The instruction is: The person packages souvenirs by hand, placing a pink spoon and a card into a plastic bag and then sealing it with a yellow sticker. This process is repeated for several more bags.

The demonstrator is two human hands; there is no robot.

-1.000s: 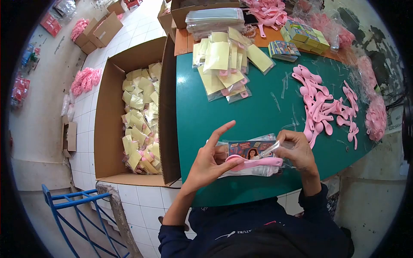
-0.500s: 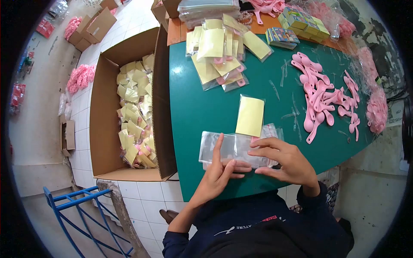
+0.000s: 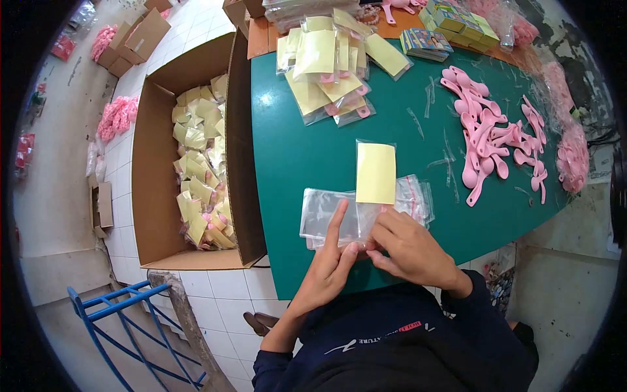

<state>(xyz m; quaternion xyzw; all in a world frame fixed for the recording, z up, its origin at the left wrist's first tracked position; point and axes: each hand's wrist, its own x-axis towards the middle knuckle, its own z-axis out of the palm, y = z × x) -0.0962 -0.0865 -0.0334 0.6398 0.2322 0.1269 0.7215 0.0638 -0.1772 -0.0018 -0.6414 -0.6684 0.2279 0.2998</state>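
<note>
A clear plastic bag (image 3: pixel 371 219) with a yellow card (image 3: pixel 376 173) at its far end lies in front of me, a bit of pink showing below the card. My right hand (image 3: pixel 408 247) pinches the bag's near edge between thumb and bent fingers. Beside it, my left hand (image 3: pixel 332 262) rests with the index finger stretched over flat clear bags (image 3: pixel 320 212) and the thumb apart, close to the right fingertips. Its other fingers are mostly hidden. More clear bags (image 3: pixel 418 199) stick out on the right, beneath the carded bag.
Pink spoons (image 3: pixel 483 134) lie scattered on the green table (image 3: pixel 294 157) at right. Filled bags with yellow cards (image 3: pixel 317 55) are piled at the back, near stacked cards (image 3: pixel 426 50). Left of the table stands a deep cardboard box (image 3: pixel 245 163) holding many such bags.
My right hand has moved left and closed on the bag's near edge. My left hand keeps its index finger stretched, its other fingers now less visible. The view has shifted slightly.
</note>
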